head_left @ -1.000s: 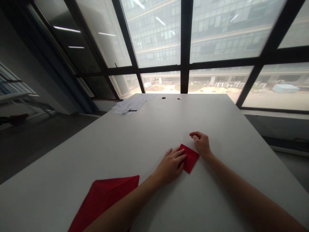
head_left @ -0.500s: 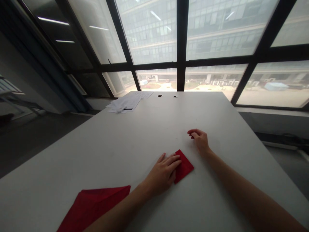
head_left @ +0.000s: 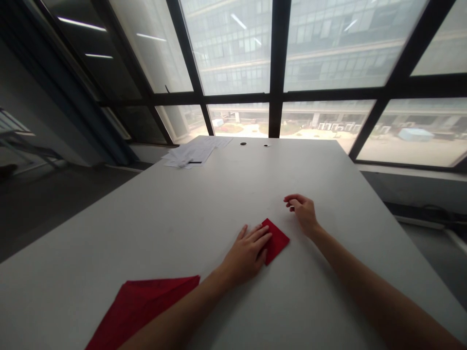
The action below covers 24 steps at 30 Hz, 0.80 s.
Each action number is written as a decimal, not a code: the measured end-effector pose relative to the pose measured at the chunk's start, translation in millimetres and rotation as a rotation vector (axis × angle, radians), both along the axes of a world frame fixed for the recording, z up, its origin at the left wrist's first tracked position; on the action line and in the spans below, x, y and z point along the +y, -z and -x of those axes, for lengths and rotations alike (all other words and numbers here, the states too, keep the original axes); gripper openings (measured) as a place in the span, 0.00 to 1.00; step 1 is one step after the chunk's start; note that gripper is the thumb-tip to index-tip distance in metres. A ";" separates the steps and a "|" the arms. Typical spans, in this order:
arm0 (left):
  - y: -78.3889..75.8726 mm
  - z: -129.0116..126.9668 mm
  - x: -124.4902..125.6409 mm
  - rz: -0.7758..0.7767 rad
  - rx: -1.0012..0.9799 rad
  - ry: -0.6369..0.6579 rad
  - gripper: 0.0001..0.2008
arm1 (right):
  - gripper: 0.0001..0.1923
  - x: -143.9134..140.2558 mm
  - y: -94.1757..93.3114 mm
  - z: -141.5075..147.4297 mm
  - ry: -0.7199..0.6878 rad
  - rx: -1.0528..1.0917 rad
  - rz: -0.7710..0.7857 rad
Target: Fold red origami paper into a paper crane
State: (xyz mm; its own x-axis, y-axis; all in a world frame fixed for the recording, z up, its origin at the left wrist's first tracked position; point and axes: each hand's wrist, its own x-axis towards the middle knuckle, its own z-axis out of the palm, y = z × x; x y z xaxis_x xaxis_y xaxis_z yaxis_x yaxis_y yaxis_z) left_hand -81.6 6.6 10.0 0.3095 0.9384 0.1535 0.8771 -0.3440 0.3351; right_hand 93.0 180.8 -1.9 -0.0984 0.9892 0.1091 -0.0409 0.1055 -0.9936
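Note:
My left hand (head_left: pixel 246 253) lies flat with fingers stretched over the left part of a small red folded square (head_left: pixel 278 239) on the table. Whether the square is paper or cloth I cannot tell. My right hand (head_left: pixel 302 209) is just beyond the square, to its upper right, apart from it. Its fingers are loosely bent and spaced, with nothing visible between them. A larger red folded sheet (head_left: pixel 146 304) lies at the lower left, partly covered by my left forearm.
The white table (head_left: pixel 120 233) stretches away to large dark-framed windows (head_left: pixel 275 97). Loose white papers (head_left: pixel 197 149) with a dark strip lie at its far left corner. Two small round holes are near the far edge. A blue curtain (head_left: pixel 83 97) hangs at the left.
My left hand and the red square under it have slid slightly away from me and to the left. My right hand has hardly moved. The view has shifted a little.

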 end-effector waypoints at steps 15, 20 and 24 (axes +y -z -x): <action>3.4 4.9 0.0 0.010 -0.042 0.122 0.35 | 0.17 -61.5 10.8 -34.4 -0.420 -0.486 -0.573; 2.8 4.5 -0.8 0.002 -0.112 0.031 0.22 | 0.18 -60.8 16.7 -32.8 -0.400 -0.602 -0.612; -1.4 2.9 -3.1 -0.053 -0.061 -0.048 0.26 | 0.20 -60.7 17.6 -32.5 -0.406 -0.633 -0.619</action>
